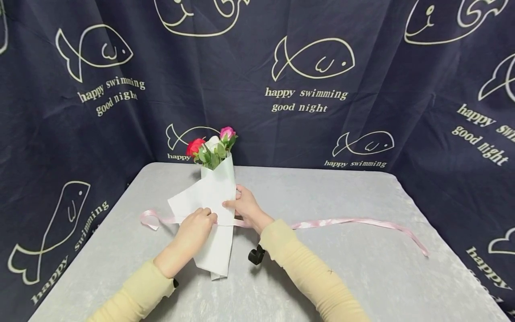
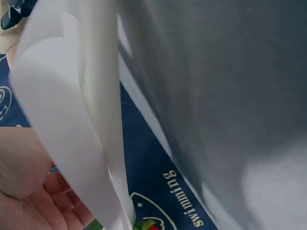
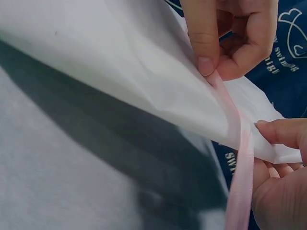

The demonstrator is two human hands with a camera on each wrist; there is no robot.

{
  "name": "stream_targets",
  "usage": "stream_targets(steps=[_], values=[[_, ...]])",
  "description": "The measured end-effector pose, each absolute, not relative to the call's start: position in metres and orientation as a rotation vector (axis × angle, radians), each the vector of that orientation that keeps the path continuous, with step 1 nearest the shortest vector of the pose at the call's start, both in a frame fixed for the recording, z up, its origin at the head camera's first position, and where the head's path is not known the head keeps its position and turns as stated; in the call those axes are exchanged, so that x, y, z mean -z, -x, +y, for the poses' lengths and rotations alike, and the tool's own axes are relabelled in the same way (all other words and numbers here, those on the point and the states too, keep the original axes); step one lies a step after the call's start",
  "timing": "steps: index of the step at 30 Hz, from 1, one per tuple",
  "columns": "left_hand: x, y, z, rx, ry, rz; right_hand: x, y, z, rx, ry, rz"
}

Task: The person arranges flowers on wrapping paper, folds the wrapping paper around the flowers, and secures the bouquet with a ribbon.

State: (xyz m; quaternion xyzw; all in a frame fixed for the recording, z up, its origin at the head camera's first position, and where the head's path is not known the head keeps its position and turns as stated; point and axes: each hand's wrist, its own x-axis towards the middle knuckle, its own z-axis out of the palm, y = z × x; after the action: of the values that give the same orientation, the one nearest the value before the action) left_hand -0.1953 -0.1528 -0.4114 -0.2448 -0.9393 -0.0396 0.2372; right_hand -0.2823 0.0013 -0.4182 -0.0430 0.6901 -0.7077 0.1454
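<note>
A bouquet wrapped in white paper (image 1: 217,246) lies on the table, with a red flower (image 1: 195,147), a white flower (image 1: 212,143) and a pink flower (image 1: 227,132) at its top. Across the paper runs a pink ribbon (image 1: 350,220). My left hand (image 1: 197,228) pinches this ribbon against the front of the wrap; in the right wrist view its thumb presses on the band. At the wrap's right edge, my right hand (image 1: 248,209) grips the paper, thumb in front and fingers behind. The left wrist view has the paper (image 2: 57,91) covering part of my left hand (image 2: 29,187).
One ribbon tail curls on the left of the grey table (image 1: 322,268), while the longer tail stretches far to the right. A black wrist camera (image 1: 256,255) hangs under the right wrist. Dark blue fish-print curtain (image 1: 310,134) encloses the table's back and sides.
</note>
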Motion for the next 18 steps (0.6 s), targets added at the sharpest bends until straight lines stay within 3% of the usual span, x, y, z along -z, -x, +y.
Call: stream_targets(steps=[18], values=[[0.396, 0.198, -0.155, 0.247, 0.723, -2.525, 0.363, 0.301, 0.035, 2.054, 0.331, 2.451]])
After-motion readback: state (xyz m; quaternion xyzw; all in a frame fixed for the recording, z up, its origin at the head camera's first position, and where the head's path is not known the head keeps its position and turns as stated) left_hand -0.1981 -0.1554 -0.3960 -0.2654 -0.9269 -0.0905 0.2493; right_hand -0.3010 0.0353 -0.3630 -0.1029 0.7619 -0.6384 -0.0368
